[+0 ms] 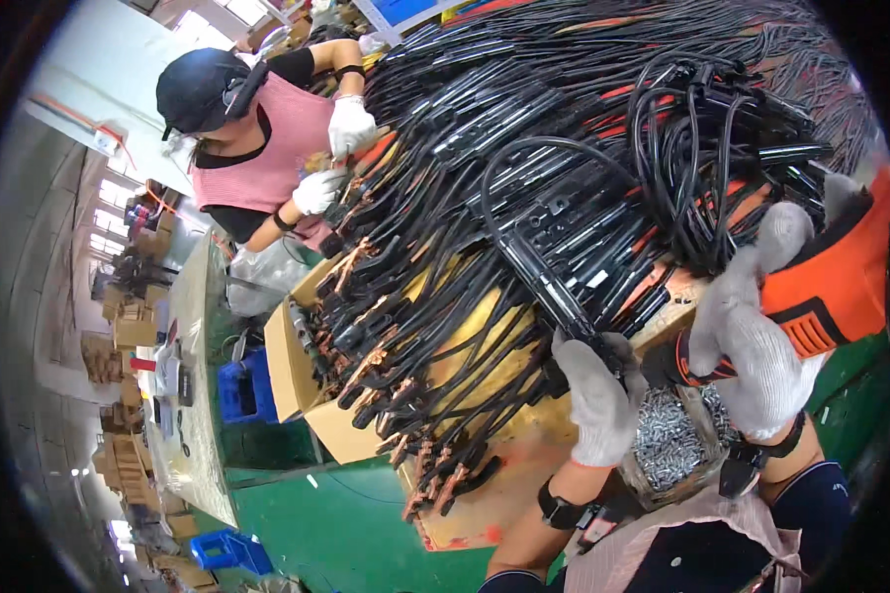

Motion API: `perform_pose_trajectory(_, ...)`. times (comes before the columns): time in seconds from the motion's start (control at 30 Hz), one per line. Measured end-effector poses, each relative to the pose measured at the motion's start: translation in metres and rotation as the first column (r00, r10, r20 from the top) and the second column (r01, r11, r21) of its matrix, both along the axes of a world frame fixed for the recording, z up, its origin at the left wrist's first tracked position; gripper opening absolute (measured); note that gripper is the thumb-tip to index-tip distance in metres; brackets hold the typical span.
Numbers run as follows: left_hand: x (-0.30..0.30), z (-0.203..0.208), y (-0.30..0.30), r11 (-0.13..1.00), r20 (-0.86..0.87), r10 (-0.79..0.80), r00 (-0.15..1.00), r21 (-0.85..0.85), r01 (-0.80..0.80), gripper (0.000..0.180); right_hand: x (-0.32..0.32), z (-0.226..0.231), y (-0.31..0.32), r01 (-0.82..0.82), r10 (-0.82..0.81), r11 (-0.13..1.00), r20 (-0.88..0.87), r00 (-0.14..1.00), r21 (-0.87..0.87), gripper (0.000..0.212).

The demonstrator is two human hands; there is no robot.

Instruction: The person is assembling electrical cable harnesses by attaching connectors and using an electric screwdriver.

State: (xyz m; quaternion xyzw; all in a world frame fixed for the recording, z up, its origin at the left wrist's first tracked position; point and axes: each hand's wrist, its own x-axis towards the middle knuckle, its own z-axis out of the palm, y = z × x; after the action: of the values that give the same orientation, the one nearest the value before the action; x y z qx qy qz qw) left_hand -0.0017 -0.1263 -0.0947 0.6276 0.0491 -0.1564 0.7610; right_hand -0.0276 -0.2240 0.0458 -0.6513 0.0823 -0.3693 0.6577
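Note:
My left hand, in a pale knit glove, is closed around the near end of a black cable assembly. The assembly is a long glossy tube with a looping cable at its far end. An orange and black power screwdriver sits in my gloved right hand. Its dark nose points left toward the held end, close to my left fingers; whether it touches is hidden. Just below both hands stands a box of small silvery screws.
Bundled black cables with copper-coloured ends cover the table. A coiled cable heap lies at far right. Across the table, a co-worker in white gloves handles cables. A cardboard box and a blue bin stand to the left.

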Motion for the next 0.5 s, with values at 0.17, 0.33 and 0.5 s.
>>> perform_pose_trajectory(0.17, 0.010, 0.014, 0.003, 0.929, -0.324, -0.008, 0.946, -0.351, -0.113, 0.050, 0.009, -0.006, 0.004, -0.103, 0.062, 0.983, 0.257, 0.965, 0.151, 0.053)
perform_pose_trajectory(0.33, 0.015, 0.020, 0.003, 0.978, -0.205, 0.043, 0.978, -0.192, -0.084, 0.053, 0.008, -0.031, -0.017, -0.309, 0.295, 0.941, 0.112, 0.949, 0.139, 0.041)
perform_pose_trajectory(0.5, 0.011, -0.003, 0.004, 0.818, 0.647, -0.278, 0.710, 0.547, -0.178, 0.029, -0.002, 0.014, 0.002, -0.097, 0.106, 0.991, -0.093, 0.990, 0.096, 0.008)
